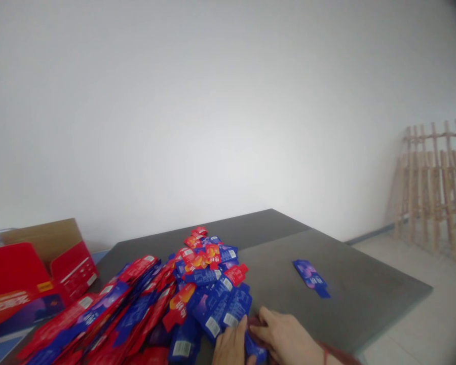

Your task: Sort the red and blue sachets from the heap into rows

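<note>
At the bottom middle, my left hand (231, 347) and my right hand (287, 335) are close together around a blue flat carton (255, 350). My left fingers are bent at its left side, beside the pile. The right hand pinches at its upper right side, where a small dark reddish piece (254, 323) shows that I cannot make out. Much of this carton is hidden by the hands and the frame's lower edge. Just beyond the left fingertips lie blue cartons (222, 301) with white barcode labels. A single blue carton with purple print (310, 276) lies apart, flap toward me.
Overlapping rows of red and blue flat cartons (129, 309) cover the table's left part. A red and blue display box (13, 289) and an open brown cardboard box (47, 238) stand far left. The grey tabletop (349, 268) ends at right; wooden racks (437, 187) lean against the wall.
</note>
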Tool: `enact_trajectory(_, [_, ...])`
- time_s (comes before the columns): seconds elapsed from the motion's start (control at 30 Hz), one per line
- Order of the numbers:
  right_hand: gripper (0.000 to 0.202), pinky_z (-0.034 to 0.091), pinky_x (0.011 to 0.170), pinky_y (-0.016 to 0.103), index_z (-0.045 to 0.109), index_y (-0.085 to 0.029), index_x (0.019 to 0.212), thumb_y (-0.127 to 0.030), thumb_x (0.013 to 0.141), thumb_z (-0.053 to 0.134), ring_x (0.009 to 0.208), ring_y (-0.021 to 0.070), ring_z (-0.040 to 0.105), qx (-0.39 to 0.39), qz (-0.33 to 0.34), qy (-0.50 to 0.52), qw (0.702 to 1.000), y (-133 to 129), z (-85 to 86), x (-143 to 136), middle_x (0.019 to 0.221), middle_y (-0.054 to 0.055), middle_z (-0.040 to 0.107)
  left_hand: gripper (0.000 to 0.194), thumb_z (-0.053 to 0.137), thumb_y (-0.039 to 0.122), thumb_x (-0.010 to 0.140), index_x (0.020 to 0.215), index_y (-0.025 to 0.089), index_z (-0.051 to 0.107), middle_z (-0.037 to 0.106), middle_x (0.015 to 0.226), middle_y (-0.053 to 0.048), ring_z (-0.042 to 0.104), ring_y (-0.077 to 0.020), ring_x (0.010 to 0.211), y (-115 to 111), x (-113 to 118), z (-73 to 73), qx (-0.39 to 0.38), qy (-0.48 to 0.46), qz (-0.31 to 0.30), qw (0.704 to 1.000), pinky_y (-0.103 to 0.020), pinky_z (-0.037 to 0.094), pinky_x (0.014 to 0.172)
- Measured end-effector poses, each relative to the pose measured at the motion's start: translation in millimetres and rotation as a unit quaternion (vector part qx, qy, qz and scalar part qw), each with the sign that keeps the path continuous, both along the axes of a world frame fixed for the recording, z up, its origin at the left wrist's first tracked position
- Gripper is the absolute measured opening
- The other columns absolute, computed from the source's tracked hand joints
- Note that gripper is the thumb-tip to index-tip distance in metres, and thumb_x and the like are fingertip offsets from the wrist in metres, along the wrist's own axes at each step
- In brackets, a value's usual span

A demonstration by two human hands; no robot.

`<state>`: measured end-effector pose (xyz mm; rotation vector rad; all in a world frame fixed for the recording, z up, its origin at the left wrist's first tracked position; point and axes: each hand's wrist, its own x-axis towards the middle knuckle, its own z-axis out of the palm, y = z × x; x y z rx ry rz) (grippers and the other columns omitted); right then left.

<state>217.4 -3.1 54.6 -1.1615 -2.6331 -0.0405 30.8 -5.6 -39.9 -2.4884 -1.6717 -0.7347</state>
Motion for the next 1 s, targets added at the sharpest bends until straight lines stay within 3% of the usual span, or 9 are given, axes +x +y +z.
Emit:
enact_trajectory(0.13, [0.012,0.043,0.067,0.022,0.069,-0.032,0.092,-0.033,0.084,0.061,0.083,0.0147,0.059,-0.031,0.104,-0.012,0.994,-4,4.4,-1,0.095,-0.002,0.061,0.076,0.057,0.019,0.065,0.139,0.017,0.04,0.059,0.129,-0.01,0.052,-0.0286,0.117,3,-9,7.9,-0.052,0.004,-0.039,0.998,-0.045,0.041,0.097])
enact_trajectory(0.3, [0.02,0.041,0.083,0.018,0.07,-0.033,0.097,-0.022,0.084,0.058,0.1,0.0111,0.058,-0.099,0.163,0.056,0.98,-6,12.3,32,0.111,-0.005,0.062,0.085,0.061,0.024,0.066,0.145,0.02,0.028,0.06,0.13,-0.007,0.049,-0.0281,0.12,4,-24,8.9,-0.093,-0.007,-0.099,0.991,-0.046,0.037,0.1])
enact_trajectory(0.43, [0.019,0.04,0.088,0.018,0.069,-0.029,0.095,-0.022,0.089,0.053,0.102,0.0104,0.058,-0.119,0.162,0.081,0.976,-10,18.6,38,0.107,-0.005,0.067,0.09,0.061,0.021,0.062,0.146,0.021,0.025,0.062,0.127,-0.006,0.05,-0.0283,0.118,2,-20,13.0,-0.122,-0.036,-0.079,0.989,-0.047,0.034,0.1])
enact_trajectory(0.67, [0.021,0.045,0.083,0.022,0.067,-0.023,0.092,-0.022,0.09,0.047,0.093,0.0149,0.063,-0.107,0.234,0.006,0.966,-14,27.1,5,0.102,0.001,0.071,0.089,0.058,0.019,0.06,0.144,0.022,0.03,0.061,0.128,-0.005,0.047,-0.0283,0.121,-6,-9,33.2,-0.166,-0.076,-0.057,0.982,-0.049,0.025,0.106])
enact_trajectory(0.77, [0.022,0.043,0.087,0.021,0.067,-0.023,0.091,-0.02,0.089,0.046,0.097,0.0133,0.062,-0.126,0.254,0.025,0.959,-14,31.7,16,0.101,0.001,0.071,0.087,0.059,0.02,0.061,0.144,0.022,0.031,0.062,0.127,-0.005,0.047,-0.0286,0.121,-8,-9,38.6,-0.17,-0.082,-0.057,0.98,-0.051,0.022,0.107])
enact_trajectory(0.87, [0.023,0.043,0.087,0.021,0.068,-0.024,0.088,-0.017,0.086,0.046,0.097,0.0134,0.063,-0.166,0.248,0.056,0.953,-12,32.4,39,0.097,0.001,0.071,0.086,0.062,0.022,0.062,0.143,0.022,0.033,0.062,0.127,-0.004,0.048,-0.0295,0.12,-7,-9,40.4,-0.179,-0.086,-0.052,0.979,-0.052,0.024,0.107])
enact_trajectory(1.0, [0.034,0.042,0.091,0.022,0.066,-0.024,0.096,-0.008,0.075,0.045,0.104,0.0147,0.061,-0.173,0.127,0.122,0.969,-7,26.7,62,0.104,0.001,0.07,0.082,0.066,0.028,0.064,0.14,0.023,0.039,0.064,0.123,-0.004,0.051,-0.0291,0.118,-2,-7,35.7,-0.181,-0.089,-0.038,0.979,-0.05,0.026,0.107])
